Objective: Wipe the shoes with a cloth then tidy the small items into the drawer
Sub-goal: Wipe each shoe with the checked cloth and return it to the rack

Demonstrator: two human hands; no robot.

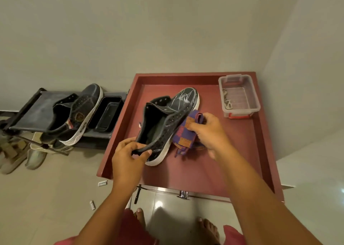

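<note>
On the far left, pale shoes (13, 157) sit on the tiled floor under a dark metal shoe rack (35, 112). On the rack lies the second black sneaker with a white sole (78, 114), and beside it a black rectangular tray (107, 114). Two small white items (102, 183) (92, 205) lie on the floor near the person's feet, not yet tidied.

The left hand (128, 159) grips the heel collar of the glossy black sneaker with a white sole (167, 123), which rests on the dark red counter (204, 170). The right hand (208, 131) pinches the purple and orange checked cloth (186, 134), bunched against the shoe's right side. At the far right corner stands a clear plastic box with red clips (239, 95), holding what may be small metal pieces.

To wipe well, the left hand should probably brace the heel firmly so the shoe does not slide. The cloth would do better flattened under the fingers, drawn in long strokes from toe to heel. Turning the shoe would expose its hidden side.
</note>
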